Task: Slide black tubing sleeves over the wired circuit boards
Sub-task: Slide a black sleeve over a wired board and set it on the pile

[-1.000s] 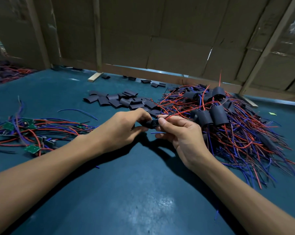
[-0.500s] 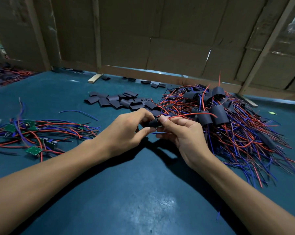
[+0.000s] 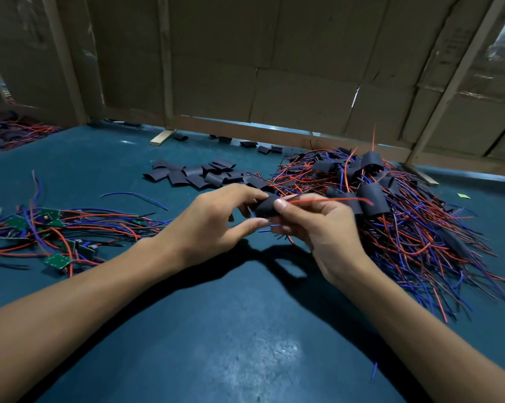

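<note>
Above the table's middle, both hands hold one black tubing sleeve (image 3: 265,207). My left hand (image 3: 213,222) pinches its left end between fingers and thumb. My right hand (image 3: 312,228) pinches its right end, and a red wire (image 3: 329,201) runs out from there to the right. The board inside the sleeve is hidden. Loose black sleeves (image 3: 199,175) lie in a heap behind my hands. Bare green circuit boards with red and blue wires (image 3: 53,228) lie spread at the left. A big pile of sleeved boards with wires (image 3: 390,210) sits at the right.
The teal table top (image 3: 216,330) stretches toward me. A cardboard wall with wooden slats (image 3: 274,82) closes the back. A few stray sleeves (image 3: 248,144) lie along its foot. More wires (image 3: 15,132) lie at the far left.
Both hands have lifted slightly with the sleeve. The red wire now stretches out to the right from my right fingers, and more of the sleeve shows between the hands.
</note>
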Demonstrator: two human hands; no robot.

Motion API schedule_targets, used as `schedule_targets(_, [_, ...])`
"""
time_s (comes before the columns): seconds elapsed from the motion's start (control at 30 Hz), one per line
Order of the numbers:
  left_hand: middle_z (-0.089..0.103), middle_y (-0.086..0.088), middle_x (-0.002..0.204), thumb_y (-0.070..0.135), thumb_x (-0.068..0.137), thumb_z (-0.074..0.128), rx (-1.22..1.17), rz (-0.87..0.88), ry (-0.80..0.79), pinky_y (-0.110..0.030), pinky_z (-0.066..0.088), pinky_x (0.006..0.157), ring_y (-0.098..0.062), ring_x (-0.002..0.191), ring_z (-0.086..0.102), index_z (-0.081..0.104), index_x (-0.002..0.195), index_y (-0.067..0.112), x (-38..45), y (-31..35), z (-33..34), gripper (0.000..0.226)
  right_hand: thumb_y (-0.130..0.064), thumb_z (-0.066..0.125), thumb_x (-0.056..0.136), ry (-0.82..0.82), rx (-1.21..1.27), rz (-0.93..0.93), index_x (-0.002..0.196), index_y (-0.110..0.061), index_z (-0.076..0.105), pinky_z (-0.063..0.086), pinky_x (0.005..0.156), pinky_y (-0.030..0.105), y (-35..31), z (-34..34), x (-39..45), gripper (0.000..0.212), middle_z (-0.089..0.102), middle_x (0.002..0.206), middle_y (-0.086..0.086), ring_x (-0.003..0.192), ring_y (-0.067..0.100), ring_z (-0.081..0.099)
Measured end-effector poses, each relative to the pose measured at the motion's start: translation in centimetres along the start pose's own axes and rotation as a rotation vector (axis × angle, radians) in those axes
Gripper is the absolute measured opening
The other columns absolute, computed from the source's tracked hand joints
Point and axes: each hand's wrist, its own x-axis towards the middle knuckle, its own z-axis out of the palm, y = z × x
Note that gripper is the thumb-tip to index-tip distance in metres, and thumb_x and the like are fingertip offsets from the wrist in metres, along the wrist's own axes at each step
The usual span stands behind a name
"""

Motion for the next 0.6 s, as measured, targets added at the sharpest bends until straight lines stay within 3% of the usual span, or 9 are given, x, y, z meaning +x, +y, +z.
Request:
schedule_targets(0.13, [0.066, -0.001, 0.114, 0.052, 0.099, 0.051, 0.214, 0.015, -0.077, -0.036, 0.048, 0.095, -0.019, 0.103, 0.06, 0.056, 0.137, 0.017, 0.9, -1.3, -2.8, 0.052, -0.005, 0.072, 0.089, 0.247, 0.013, -0.261, 0.087, -0.002, 0.072, 0.056, 0.064, 0.03, -3.8, -1.5, 1.2, 0.003, 0.073, 0.079, 0.017, 0.066, 0.025, 0.066])
schedule_targets(0.2, [0.062, -0.003, 0.12, 0.062, 0.097, 0.038, 0.484, -0.195, -0.241, -0.046, 0.046, 0.095, -0.026, 0.113, 0.055, 0.054, 0.136, 0.026, 1.1, -2.8, -4.4, 0.056, -0.001, 0.069, 0.09, 0.405, 0.091, -0.351, 0.082, -0.004, 0.07, 0.058, 0.067, 0.031, -6.0, -3.5, 2.1, 0.008, 0.072, 0.07, 0.008, 0.063, 0.021, 0.067])
schedule_targets(0.3, [0.051, -0.007, 0.129, 0.07, 0.091, 0.045, 0.698, -0.592, -0.638, -0.045, 0.041, 0.101, -0.032, 0.125, 0.046, 0.053, 0.134, 0.034, 0.8, -4.7, -6.0, 0.057, 0.001, 0.059, 0.096, 0.512, 0.084, -0.261, 0.086, -0.003, 0.064, 0.06, 0.078, 0.029, -7.1, -7.1, 2.9, 0.012, 0.069, 0.083, 0.009, 0.079, 0.022, 0.071])
schedule_targets(0.37, [0.053, 0.0, 0.114, 0.07, 0.087, 0.053, 0.577, -0.643, -0.743, -0.036, 0.044, 0.097, -0.025, 0.112, 0.054, 0.058, 0.125, 0.034, 0.4, -5.5, -6.8, 0.052, 0.003, 0.053, 0.096, 0.559, 0.122, -0.128, 0.095, 0.001, 0.061, 0.061, 0.083, 0.031, -7.3, -9.3, 3.3, 0.009, 0.067, 0.098, 0.016, 0.089, 0.026, 0.074])
schedule_targets(0.43, [0.06, 0.011, 0.102, 0.067, 0.081, 0.064, 0.343, -0.6, -0.752, -0.028, 0.047, 0.089, -0.009, 0.096, 0.06, 0.066, 0.114, 0.04, 0.3, -5.9, -8.0, 0.043, 0.008, 0.039, 0.095, 0.581, 0.355, -0.069, 0.09, 0.006, 0.056, 0.061, 0.081, 0.043, -7.2, -10.4, 3.8, 0.018, 0.061, 0.091, 0.02, 0.077, 0.033, 0.073])
schedule_targets(0.47, [0.066, 0.015, 0.099, 0.064, 0.077, 0.07, 0.198, -0.59, -0.766, -0.023, 0.049, 0.086, -0.004, 0.093, 0.063, 0.069, 0.108, 0.043, 0.2, -6.0, -8.6, 0.038, 0.006, 0.036, 0.094, 0.615, 0.333, -0.057, 0.085, 0.003, 0.054, 0.061, 0.072, 0.044, -7.0, -10.5, 3.9, 0.02, 0.056, 0.083, 0.017, 0.069, 0.032, 0.07])
schedule_targets(0.53, [0.073, 0.02, 0.098, 0.053, 0.071, 0.081, -0.027, -0.587, -0.818, -0.015, 0.051, 0.084, 0.003, 0.096, 0.066, 0.074, 0.102, 0.044, 0.1, -6.0, -9.6, 0.033, -0.008, 0.05, 0.097, 0.73, -0.003, -0.016, 0.077, -0.007, 0.054, 0.054, 0.047, 0.034, -6.7, -10.3, 3.8, 0.021, 0.05, 0.066, 0.007, 0.05, 0.02, 0.062])
schedule_targets(0.6, [0.074, 0.019, 0.095, 0.035, 0.074, 0.087, -0.063, -0.554, -0.852, -0.012, 0.051, 0.08, 0.004, 0.092, 0.067, 0.075, 0.102, 0.039, 0.0, -6.1, -9.7, 0.031, -0.033, 0.064, 0.09, 0.819, -0.423, -0.07, 0.066, -0.013, 0.061, 0.046, 0.044, 0.032, -6.0, -10.1, 3.5, 0.031, 0.049, 0.051, -0.001, 0.042, 0.014, 0.049])
